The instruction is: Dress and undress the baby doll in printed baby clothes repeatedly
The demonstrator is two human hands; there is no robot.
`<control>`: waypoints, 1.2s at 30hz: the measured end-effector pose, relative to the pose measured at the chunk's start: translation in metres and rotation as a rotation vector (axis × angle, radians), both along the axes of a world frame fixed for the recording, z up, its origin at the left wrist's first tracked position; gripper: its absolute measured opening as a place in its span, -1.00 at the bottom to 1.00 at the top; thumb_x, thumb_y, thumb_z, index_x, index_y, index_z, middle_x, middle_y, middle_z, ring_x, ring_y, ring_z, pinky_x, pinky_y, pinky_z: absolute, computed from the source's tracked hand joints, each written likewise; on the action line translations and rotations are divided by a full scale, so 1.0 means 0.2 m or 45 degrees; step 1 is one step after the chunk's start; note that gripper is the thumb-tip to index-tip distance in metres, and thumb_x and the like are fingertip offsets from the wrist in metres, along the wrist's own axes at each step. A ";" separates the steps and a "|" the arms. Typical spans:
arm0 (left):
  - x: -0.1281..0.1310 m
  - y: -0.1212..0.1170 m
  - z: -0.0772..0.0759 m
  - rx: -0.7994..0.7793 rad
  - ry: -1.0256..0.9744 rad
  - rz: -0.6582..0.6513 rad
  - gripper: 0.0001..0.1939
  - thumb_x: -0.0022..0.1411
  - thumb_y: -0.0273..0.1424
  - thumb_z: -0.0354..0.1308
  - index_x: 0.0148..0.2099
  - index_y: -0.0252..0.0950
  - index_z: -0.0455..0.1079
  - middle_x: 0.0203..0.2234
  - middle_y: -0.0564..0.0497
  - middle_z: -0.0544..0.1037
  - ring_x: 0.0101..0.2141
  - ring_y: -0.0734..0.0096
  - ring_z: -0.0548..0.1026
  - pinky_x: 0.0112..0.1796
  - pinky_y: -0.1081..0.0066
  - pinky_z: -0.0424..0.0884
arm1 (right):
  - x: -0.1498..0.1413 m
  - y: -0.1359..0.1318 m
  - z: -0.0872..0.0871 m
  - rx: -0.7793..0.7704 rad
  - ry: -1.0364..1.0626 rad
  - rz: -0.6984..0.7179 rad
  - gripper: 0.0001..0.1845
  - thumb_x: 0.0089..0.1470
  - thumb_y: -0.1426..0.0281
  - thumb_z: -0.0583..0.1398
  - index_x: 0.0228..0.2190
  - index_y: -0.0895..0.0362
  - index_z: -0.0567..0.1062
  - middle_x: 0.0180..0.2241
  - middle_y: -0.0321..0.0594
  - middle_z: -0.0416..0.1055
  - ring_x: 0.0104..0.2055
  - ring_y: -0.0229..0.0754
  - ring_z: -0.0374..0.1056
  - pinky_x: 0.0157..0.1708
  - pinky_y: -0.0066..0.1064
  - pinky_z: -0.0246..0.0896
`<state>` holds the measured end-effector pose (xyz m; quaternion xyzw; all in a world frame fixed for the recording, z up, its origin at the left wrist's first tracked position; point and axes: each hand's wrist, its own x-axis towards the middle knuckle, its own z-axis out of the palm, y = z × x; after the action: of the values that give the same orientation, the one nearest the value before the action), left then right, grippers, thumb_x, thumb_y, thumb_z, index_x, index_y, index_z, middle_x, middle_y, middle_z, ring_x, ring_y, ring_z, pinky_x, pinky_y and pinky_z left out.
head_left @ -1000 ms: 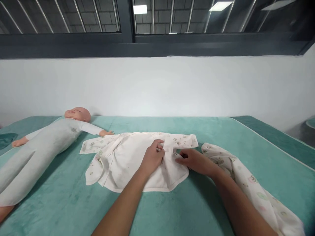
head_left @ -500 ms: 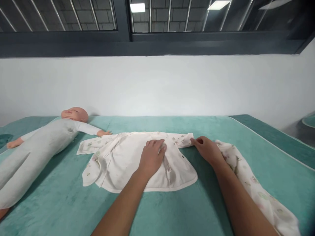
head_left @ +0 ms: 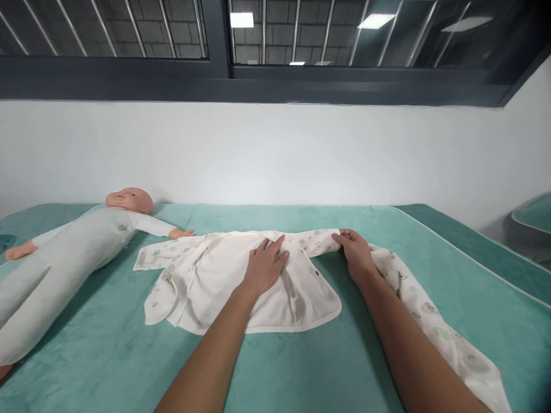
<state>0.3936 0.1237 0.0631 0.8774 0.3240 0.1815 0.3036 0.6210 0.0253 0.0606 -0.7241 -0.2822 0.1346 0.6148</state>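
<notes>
A white baby shirt [head_left: 228, 275] with small printed figures lies spread out, its front laid open and both sleeves stretched to the sides. My left hand [head_left: 266, 267] rests flat on the upper middle of the shirt, fingers apart. At the cuff of the right-hand sleeve [head_left: 318, 241], my right hand [head_left: 355, 249] pinches the fabric between thumb and fingers. Partly behind my right forearm is a second printed white garment [head_left: 434, 321], whose full shape is hidden.
A baby doll [head_left: 86, 246] in a white suit lies on its back at the left, one hand close to the shirt's left sleeve. Everything lies on a green padded surface [head_left: 301, 367]. Behind it rise a white wall [head_left: 267, 155] and a dark-framed barred window [head_left: 275, 80].
My right hand has shifted slightly up and changed its hold on the cuff, raising that sleeve a little. My left hand stays on the shirt, its fingers spread wider.
</notes>
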 end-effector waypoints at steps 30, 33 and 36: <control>0.01 -0.01 0.01 0.211 -0.037 0.244 -0.59 0.32 -0.29 -0.12 0.15 -0.24 0.28 -0.05 -0.11 0.49 0.00 0.16 0.36 -0.02 0.23 0.21 | -0.23 0.07 -0.04 -0.459 -1.386 0.413 -0.52 0.27 0.33 -0.11 0.15 0.17 0.25 0.21 -0.06 0.19 0.26 -0.08 0.07 0.26 -0.11 -0.14; -0.02 -0.05 0.05 0.201 -0.020 0.305 -0.71 0.33 -0.25 -0.13 -0.09 -0.18 0.37 -0.24 -0.01 0.55 -0.20 0.26 0.45 -0.24 0.34 0.26 | -0.26 0.09 -0.06 -0.658 -1.357 0.629 -0.46 0.31 0.19 -0.18 0.18 0.15 0.23 0.25 -0.09 0.14 0.30 -0.11 0.01 0.26 -0.06 -0.14; -0.04 -0.09 0.09 0.154 0.058 0.236 -0.65 0.35 -0.18 -0.16 -0.31 -0.19 0.37 -0.44 0.06 0.53 -0.40 0.35 0.44 -0.42 0.40 0.17 | -0.25 0.08 -0.08 -0.817 -1.334 0.589 -0.39 0.30 0.12 -0.20 0.21 0.18 0.18 0.29 -0.09 0.03 0.34 -0.09 -0.11 0.26 -0.03 -0.17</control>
<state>0.3853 0.1053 0.0803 0.8642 0.3992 0.2082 0.2245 0.5718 0.0411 0.0453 -0.7618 -0.6386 -0.0296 0.1046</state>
